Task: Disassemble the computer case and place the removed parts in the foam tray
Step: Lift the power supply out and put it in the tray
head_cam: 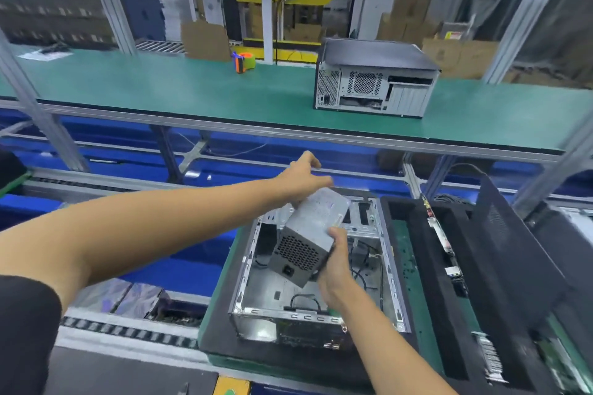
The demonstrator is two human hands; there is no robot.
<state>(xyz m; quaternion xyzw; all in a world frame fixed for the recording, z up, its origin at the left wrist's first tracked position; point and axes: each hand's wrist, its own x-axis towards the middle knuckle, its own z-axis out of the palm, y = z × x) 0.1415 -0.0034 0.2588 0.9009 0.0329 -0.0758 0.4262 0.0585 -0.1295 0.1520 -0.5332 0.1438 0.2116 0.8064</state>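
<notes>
Boxy grey metal power supply [309,239], vent-perforated, hand-held.

Bare forearms and hands, short black sleeve [25,330] on left.

1. Even, bright indoor light fills the scene, with only soft shadows.
2. Wide-angle distortion bends the frame posts [106,0] near the edges.
3. The background boxes [414,9] look soft; the left hand [303,178] is slightly blurred.
</notes>
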